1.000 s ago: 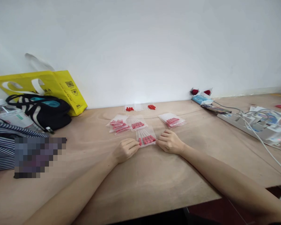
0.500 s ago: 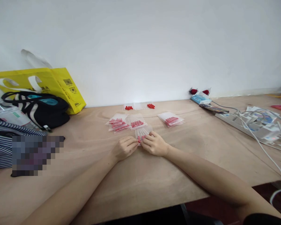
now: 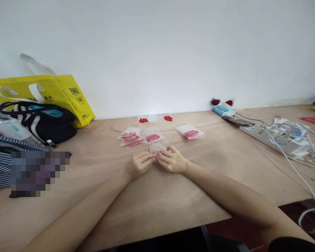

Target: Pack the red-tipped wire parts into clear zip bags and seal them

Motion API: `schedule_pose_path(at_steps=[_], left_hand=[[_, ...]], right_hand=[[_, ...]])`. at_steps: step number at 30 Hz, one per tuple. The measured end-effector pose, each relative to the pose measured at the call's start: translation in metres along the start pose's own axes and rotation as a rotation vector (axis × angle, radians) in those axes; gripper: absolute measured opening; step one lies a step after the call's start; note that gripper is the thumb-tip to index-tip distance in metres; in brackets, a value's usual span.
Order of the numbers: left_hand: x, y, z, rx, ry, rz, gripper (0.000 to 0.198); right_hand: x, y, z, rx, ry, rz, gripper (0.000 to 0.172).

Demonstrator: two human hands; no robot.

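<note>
Head view: left hand and right hand, both pinched, grip the near edge of the clear zip bag, extending away.

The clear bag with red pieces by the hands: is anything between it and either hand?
Nothing visible does. The left hand and right hand both meet the clear bag at its near edge, the right hand hiding part of it. The nearest other bag lies at its far side.

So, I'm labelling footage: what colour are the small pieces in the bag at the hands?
The small pieces are red, shown in the head view.
</note>
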State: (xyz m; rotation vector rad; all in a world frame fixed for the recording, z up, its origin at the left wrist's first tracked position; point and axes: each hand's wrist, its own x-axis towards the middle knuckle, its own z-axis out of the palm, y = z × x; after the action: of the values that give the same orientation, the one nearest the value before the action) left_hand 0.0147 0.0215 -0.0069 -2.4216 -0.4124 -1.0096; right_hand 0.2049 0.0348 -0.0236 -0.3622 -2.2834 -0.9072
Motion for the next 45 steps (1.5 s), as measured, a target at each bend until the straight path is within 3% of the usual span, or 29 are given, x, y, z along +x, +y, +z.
schedule_pose_path(at_steps=[6,16,23,29,32,36,38,41,45], left_hand=[[-0.003,-0.001,0.000,-0.022,-0.006,-0.004,0.012],[-0.006,0.002,0.000,-0.093,-0.044,-0.070,0.012],[-0.008,0.001,0.001,-0.131,-0.062,-0.126,0.012],[-0.006,0.003,0.004,-0.233,-0.082,-0.095,0.009],[-0.004,-0.003,0.008,-0.244,-0.155,-0.218,0.023],[0.004,-0.024,0.032,0.007,-0.281,-0.464,0.032],[0.011,-0.035,0.046,0.110,-0.425,-0.543,0.034],[0.021,-0.046,0.060,0.153,-0.553,-0.572,0.031],[0.025,-0.051,0.061,0.109,-0.613,-0.533,0.028]], right_hand=[[-0.004,0.003,-0.003,-0.012,0.026,0.020,0.025],[-0.041,0.021,-0.024,-0.032,-0.046,0.083,0.023],[-0.037,0.022,-0.027,0.014,-0.092,0.124,0.036],[-0.019,0.005,-0.024,0.036,-0.239,0.171,0.018],[-0.020,0.002,-0.025,0.010,-0.300,0.202,0.017],[-0.030,0.009,-0.034,-0.087,-0.326,0.464,0.015],[-0.034,0.012,-0.035,-0.137,-0.343,0.586,0.018],[-0.035,0.016,-0.029,-0.186,-0.402,0.713,0.019],[-0.031,0.026,-0.010,-0.177,-0.513,0.821,0.019]])
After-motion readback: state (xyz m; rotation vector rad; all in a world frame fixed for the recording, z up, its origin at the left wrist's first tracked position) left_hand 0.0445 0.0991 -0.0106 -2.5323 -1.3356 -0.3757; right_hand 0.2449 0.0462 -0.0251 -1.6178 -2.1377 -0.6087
